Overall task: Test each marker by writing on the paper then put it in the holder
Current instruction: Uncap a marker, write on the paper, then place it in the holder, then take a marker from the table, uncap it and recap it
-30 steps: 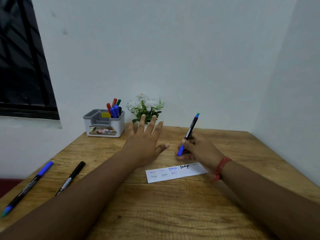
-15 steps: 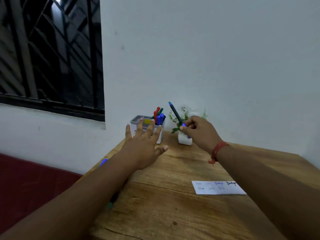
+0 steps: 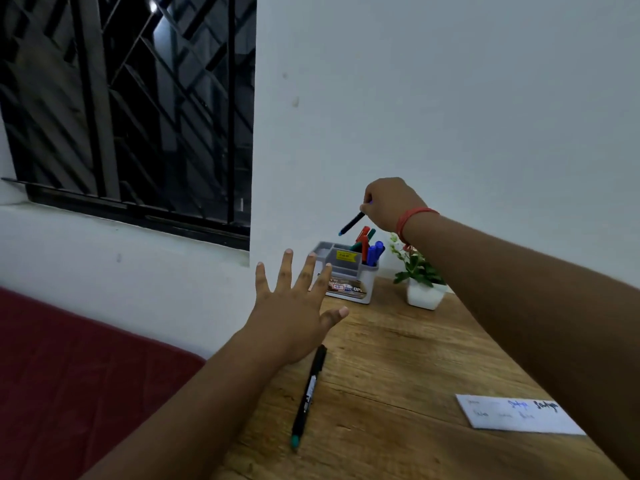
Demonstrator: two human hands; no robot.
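My right hand (image 3: 388, 202) pinches a black marker with a blue end (image 3: 351, 224), held tilted with that end pointing down-left, just above the grey and white holder (image 3: 349, 282). Several red, green and blue markers (image 3: 369, 245) stand in the holder's right compartment. My left hand (image 3: 294, 313) hovers above the table's left edge, fingers spread and holding nothing. A black marker with a teal end (image 3: 308, 396) lies on the wooden table (image 3: 398, 375) just below that hand. The white paper strip (image 3: 519, 417) with blue and black writing lies at the right.
A small white pot with a green plant (image 3: 420, 282) stands right of the holder, under my right forearm. A white wall runs behind the table, with a dark barred window (image 3: 131, 109) at left. A red surface (image 3: 69, 375) lies beyond the table's left edge.
My right hand has carried the marker from over the paper up and left to above the holder, its blue end now pointing down. The view swung left; my left hand stayed spread.
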